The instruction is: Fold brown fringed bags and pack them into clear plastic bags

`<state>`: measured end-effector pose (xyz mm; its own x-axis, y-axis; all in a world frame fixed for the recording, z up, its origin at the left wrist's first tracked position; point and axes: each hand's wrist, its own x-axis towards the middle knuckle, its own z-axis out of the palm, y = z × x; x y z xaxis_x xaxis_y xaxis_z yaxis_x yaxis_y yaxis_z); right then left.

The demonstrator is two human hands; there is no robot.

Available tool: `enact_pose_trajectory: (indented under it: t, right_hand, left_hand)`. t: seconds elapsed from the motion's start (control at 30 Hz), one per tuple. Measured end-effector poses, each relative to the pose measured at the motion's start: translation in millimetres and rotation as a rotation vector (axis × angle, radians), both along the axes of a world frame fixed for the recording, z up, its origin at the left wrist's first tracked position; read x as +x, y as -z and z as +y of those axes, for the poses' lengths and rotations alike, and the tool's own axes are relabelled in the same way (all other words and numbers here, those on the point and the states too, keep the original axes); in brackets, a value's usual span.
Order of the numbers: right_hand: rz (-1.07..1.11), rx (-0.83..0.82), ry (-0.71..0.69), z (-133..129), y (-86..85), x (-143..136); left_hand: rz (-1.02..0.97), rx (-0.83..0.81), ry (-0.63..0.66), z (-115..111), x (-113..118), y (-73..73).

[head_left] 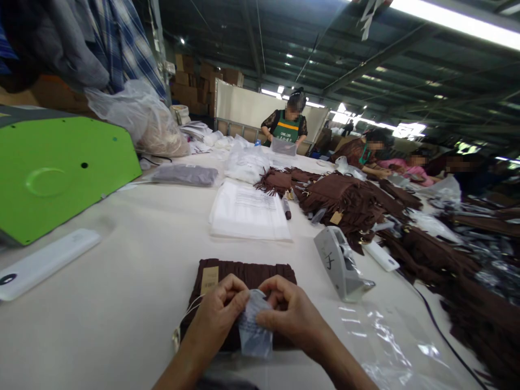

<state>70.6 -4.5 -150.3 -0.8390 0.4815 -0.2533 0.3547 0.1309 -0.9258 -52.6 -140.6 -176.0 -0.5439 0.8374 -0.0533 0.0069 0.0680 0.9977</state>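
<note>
Sachet (257, 335), translucent, is pinched in left hand (221, 304) and right hand (290, 310) alike. Brown bundle (254, 271) with tan tag (209, 278) lies beneath, toward the counter's (122, 292) near edge.

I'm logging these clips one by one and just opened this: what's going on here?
At a white table, the left hand and right hand pinch a small translucent packet over a dark brown bundle, which lies on the table with a tan tag showing. Beyond it is a white printed stack, with a pile of brown fringed goods to the right. Farther off, a co-worker holds a translucent bag.
</note>
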Motion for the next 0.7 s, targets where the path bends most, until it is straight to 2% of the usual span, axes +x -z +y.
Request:
enact_pose_trajectory:
  t: [0.1,0.2,0.27,0.33,0.4,0.5,0.6,0.7]
  right_hand:
    - [-0.026,-0.054,0.017,6,0.3,3]
    - [-0.037,0.067,0.02,8,-0.7,6]
    - [-0.011,0.175,-0.035,7,-4.1,7]
    - [0.027,0.199,-0.105,5,-8.9,8]
    - [0.032,0.139,-0.126,4,-13.0,9]
    - [0.032,0.032,-0.069,8,-14.5,11]
    - [0.114,-0.138,-0.005,12,-10.7,10]
    - [0.111,-0.301,0.015,12,-6.2,7]
  left_hand:
    - [0.022,0.059,-0.111,-3,-6,7.6]
    - [0.028,0.209,-0.149,-9,-10,9.0]
    - [0.12,0.216,-0.017,-13,-11,1.7]
    - [0.261,0.096,0.195,-15,-12,-9.8]
    - [0.354,-0.06,0.331,-17,-12,-20.5]
    - [0.395,-0.182,0.32,-19,-15,-26.8]
    - [0.342,-0.09,0.249,-21,-21,-21.0]
    - [0.017,0.142,0.192,-20,-22,-10.5]
